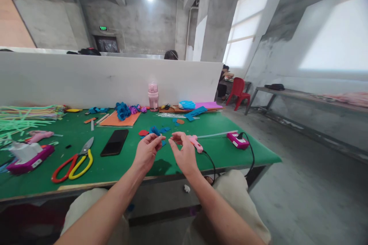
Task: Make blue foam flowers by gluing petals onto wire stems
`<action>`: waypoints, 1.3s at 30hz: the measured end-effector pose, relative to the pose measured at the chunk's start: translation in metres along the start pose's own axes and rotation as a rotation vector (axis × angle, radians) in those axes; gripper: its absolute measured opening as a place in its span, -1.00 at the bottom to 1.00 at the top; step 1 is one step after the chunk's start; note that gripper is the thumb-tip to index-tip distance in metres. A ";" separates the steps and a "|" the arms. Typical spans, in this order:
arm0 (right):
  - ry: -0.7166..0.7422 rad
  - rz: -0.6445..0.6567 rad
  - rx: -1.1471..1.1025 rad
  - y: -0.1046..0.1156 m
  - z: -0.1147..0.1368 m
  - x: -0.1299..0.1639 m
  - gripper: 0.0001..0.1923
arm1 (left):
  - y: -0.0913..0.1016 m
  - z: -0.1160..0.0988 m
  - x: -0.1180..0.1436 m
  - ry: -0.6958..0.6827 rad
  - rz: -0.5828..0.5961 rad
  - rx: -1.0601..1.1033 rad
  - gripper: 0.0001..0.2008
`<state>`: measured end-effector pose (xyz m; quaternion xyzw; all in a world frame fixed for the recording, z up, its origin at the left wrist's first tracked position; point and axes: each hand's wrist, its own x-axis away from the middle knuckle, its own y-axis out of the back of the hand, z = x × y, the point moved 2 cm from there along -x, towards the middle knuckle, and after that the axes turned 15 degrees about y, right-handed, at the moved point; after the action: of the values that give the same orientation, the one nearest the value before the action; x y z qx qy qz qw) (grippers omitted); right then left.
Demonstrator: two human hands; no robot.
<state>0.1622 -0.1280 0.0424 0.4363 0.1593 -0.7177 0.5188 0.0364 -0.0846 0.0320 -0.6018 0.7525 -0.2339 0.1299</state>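
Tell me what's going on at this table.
A seated person holds both bare hands above a green-topped table, fingertips close together. Blue scraps lie just beyond the left hand; whether it pinches anything is unclear. A pink glue gun rests beside the right hand. Red-and-yellow-handled metal scissors and a black rectangular phone lie further left.

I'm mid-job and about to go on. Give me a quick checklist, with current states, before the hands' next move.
1. Left hand gripping a piece: cannot tell, too small at the fingertips.
2. Right hand clear of the nearby pink glue gun: cannot tell, they overlap in view.
3. Black plug in the right-hand purple power strip: ok.
4. Shears away from both hands: ok.
5. No loose blue pieces near the hands: not ok.
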 end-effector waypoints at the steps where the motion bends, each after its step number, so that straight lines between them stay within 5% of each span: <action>1: 0.046 -0.006 0.058 0.002 0.004 -0.001 -0.90 | 0.000 0.000 0.000 0.007 0.008 0.001 -0.83; 7: 0.207 0.044 0.220 -0.002 0.019 -0.001 -0.89 | -0.005 0.005 0.006 -0.007 0.037 -0.007 -0.78; 19: 0.113 0.023 0.251 -0.009 0.015 -0.004 -0.98 | -0.008 0.013 0.007 -0.059 -0.011 -0.138 -0.79; 30: 0.218 0.066 0.293 -0.008 0.023 -0.001 -0.87 | -0.003 0.015 0.004 -0.029 0.005 -0.074 -0.79; 35: 0.204 -0.018 0.261 0.020 0.010 -0.008 -0.80 | -0.003 0.012 0.003 0.047 0.054 -0.061 -0.80; 39: -0.011 -0.030 0.408 0.067 -0.042 -0.015 -0.74 | -0.002 0.007 0.003 0.072 0.037 -0.068 -0.79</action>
<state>0.2418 -0.1179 0.0453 0.5258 0.0143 -0.7453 0.4097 0.0412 -0.0893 0.0272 -0.5830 0.7752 -0.2271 0.0867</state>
